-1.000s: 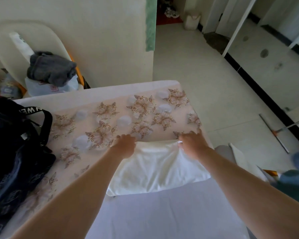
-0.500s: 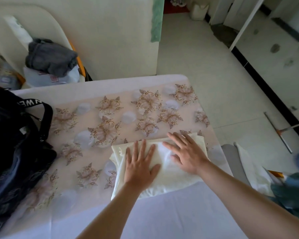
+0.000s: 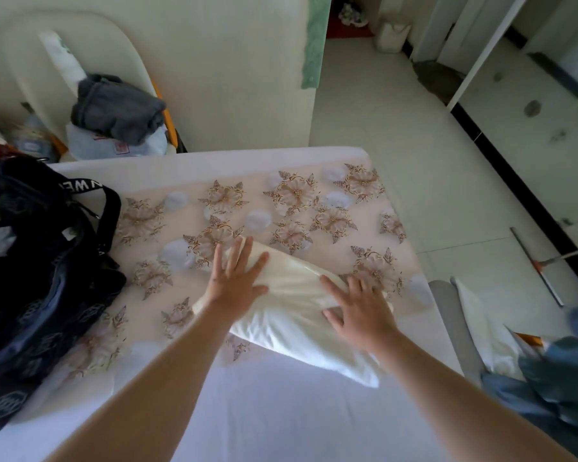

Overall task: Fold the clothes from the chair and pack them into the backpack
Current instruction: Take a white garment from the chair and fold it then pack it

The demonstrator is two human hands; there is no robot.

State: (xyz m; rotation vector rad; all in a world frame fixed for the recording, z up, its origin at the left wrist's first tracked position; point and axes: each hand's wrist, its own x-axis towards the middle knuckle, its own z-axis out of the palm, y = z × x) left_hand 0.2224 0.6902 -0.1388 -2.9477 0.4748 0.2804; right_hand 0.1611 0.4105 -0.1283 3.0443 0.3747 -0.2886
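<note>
Both hands flat, L hand (image 3: 236, 283) & R hand (image 3: 357, 310) fingers spread, pressing folded white garment (image 3: 301, 315)

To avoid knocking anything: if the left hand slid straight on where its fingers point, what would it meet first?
Probably nothing: past the white garment, the left hand would cross only floral tablecloth up to its far edge, then the wall, though depth is unclear.

We rest our left hand (image 3: 235, 282) and right hand (image 3: 361, 313) on the folded cloth (image 3: 297, 325), which lies on the bed (image 3: 264, 415). Well left of the cloth sits the backpack (image 3: 37, 278), also on the bed; behind and left of the cloth stands the chair (image 3: 20, 61), clothes (image 3: 117, 108) piled on it.
</note>
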